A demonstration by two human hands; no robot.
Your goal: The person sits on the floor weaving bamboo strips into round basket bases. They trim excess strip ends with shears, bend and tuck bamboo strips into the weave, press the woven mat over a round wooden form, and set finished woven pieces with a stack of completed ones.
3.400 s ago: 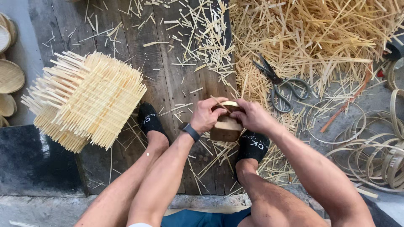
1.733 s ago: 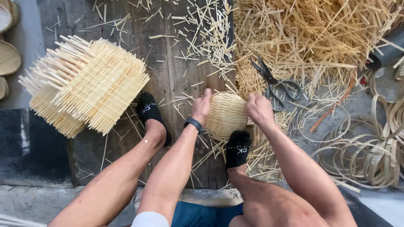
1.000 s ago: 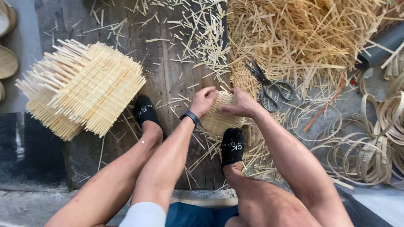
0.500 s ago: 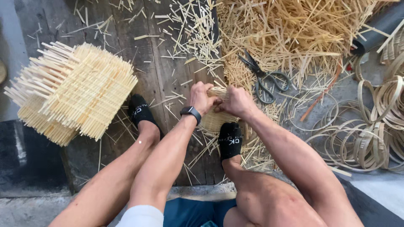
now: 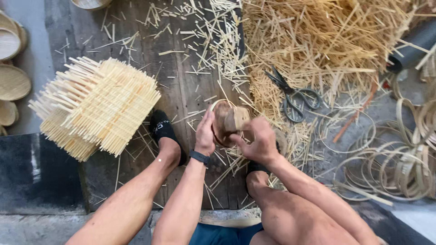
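Observation:
Between my feet I hold a small round woven basket (image 5: 221, 121) tipped on its edge over the wooden boards, its brown inner side facing up. A tan wooden block (image 5: 239, 118) sticks out of that side. My left hand (image 5: 206, 134), with a dark band at the wrist, presses against the basket's left rim. My right hand (image 5: 257, 141) grips the basket from the right, just below the block. The woven outer side is mostly hidden behind both hands.
A stack of square woven bamboo mats (image 5: 96, 107) lies to the left of my left foot (image 5: 163, 132). Scissors (image 5: 293, 93) rest by a heap of bamboo strips (image 5: 327, 41). Coiled strips (image 5: 399, 169) lie at right. Round baskets (image 5: 13, 82) line the left edge.
The basket lay with its woven dome up, then was pressed under both hands. Now it stands on edge with the brown inner side and the block showing.

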